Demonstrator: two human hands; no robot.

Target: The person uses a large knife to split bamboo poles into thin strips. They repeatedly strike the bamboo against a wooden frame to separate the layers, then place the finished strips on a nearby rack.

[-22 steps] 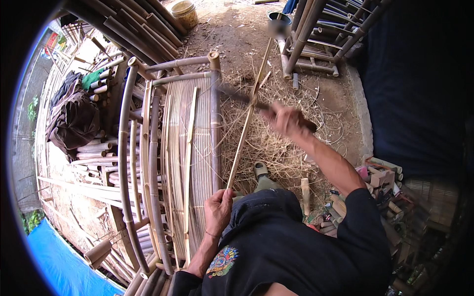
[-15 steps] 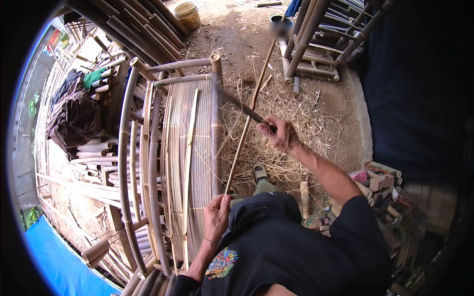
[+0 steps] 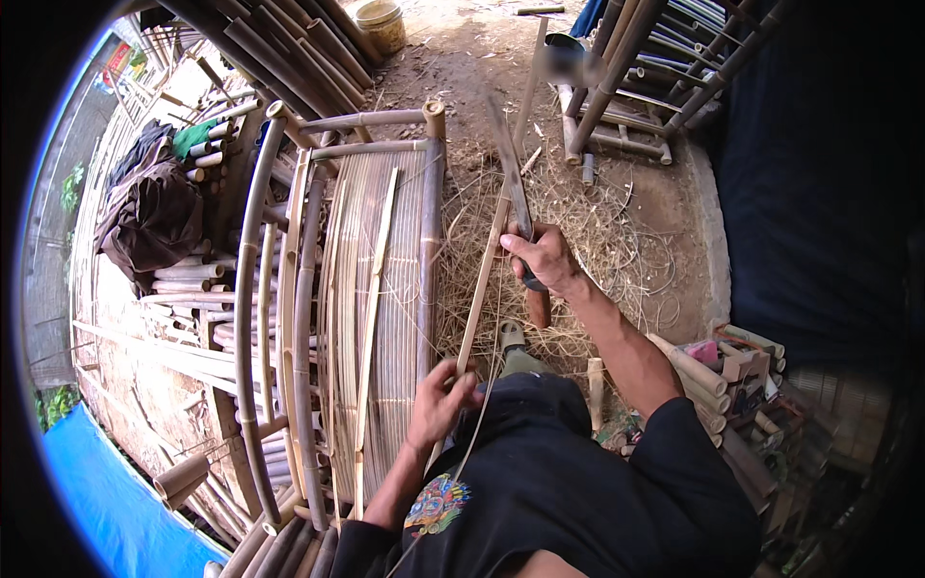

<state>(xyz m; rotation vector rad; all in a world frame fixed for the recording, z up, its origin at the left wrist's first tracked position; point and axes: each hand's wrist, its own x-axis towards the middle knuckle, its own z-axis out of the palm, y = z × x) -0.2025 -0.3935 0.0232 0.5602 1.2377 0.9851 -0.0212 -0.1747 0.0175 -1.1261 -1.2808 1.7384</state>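
My right hand (image 3: 544, 258) is closed round a long knife, gripping it low on the dark blade (image 3: 511, 164), and the brown wooden handle (image 3: 538, 308) sticks out below the fist. The blade points away from me and lies across a long bamboo strip (image 3: 489, 250). Close to my lap, my left hand (image 3: 438, 400) pinches the strip's near end. From there the strip slants away to the far side. A thin bamboo sliver (image 3: 472, 443) runs down beside my left hand and over my shirt.
Left of me stands a bamboo bench (image 3: 385, 260) with a slatted top and a loose strip (image 3: 374, 308) on it. Shavings (image 3: 588, 241) cover the ground ahead. A bamboo rack (image 3: 617, 135) is at far right, cut bamboo pieces (image 3: 703, 380) at near right, a bucket (image 3: 381, 26) at the back.
The knife has swung from pointing far left to nearly straight ahead. The strip now shows a wider face, with its far end higher in view. A thin sliver has appeared by my left hand.
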